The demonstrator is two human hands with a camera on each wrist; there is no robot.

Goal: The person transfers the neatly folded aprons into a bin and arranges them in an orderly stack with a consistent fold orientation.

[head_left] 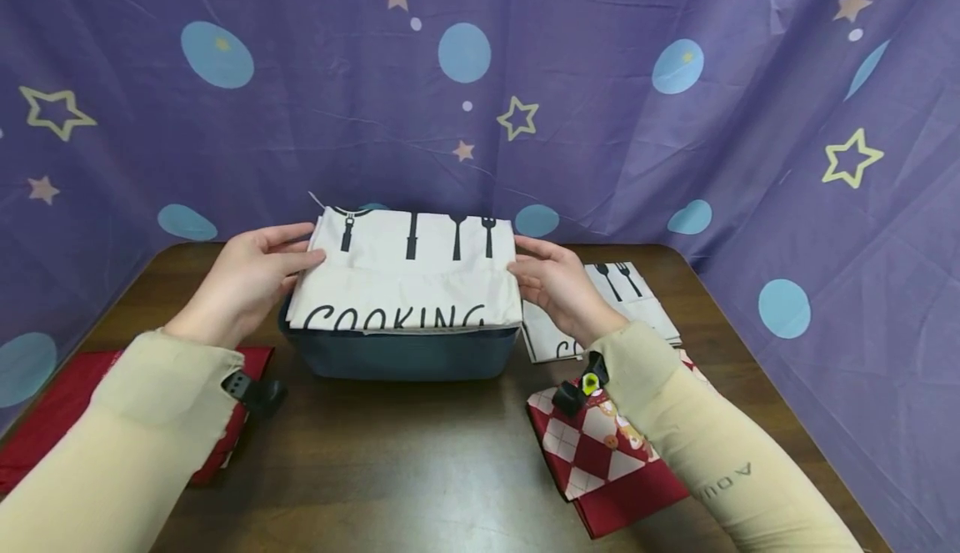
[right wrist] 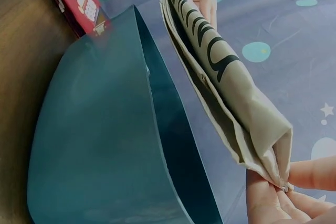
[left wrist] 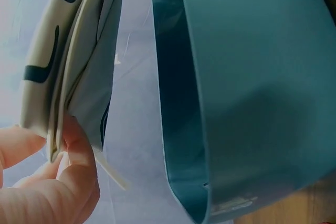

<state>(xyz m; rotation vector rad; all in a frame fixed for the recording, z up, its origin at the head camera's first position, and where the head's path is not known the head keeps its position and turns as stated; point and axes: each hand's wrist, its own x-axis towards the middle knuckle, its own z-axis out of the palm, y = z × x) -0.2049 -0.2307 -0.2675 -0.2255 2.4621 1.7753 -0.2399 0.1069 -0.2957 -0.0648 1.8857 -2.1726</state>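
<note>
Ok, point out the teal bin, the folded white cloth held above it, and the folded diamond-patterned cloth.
Teal bin (head_left: 401,357): head view, on its front wall.
Folded white cloth (head_left: 408,279): head view, mid upper face, above the lettering.
Diamond-patterned cloth (head_left: 596,449): head view, on the red-and-white pattern.

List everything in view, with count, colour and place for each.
Curtain: 1, patterned purple, background
Table: 1, brown, before the curtain
Bin: 1, teal, on the table
Held cloth: 1, white with black print, above the bin
Second white cloth: 1, white with black print, table's right, far part
Checked cloth: 1, red and white, table's right, nearer
Red cloth: at least 1, red, table's left
Wrist devices: 2, mostly black, one per wrist
Sleeves: 2, cream, left and right
Left hand: 1, gripping held cloth's left edge
Right hand: 1, gripping its right edge
</note>
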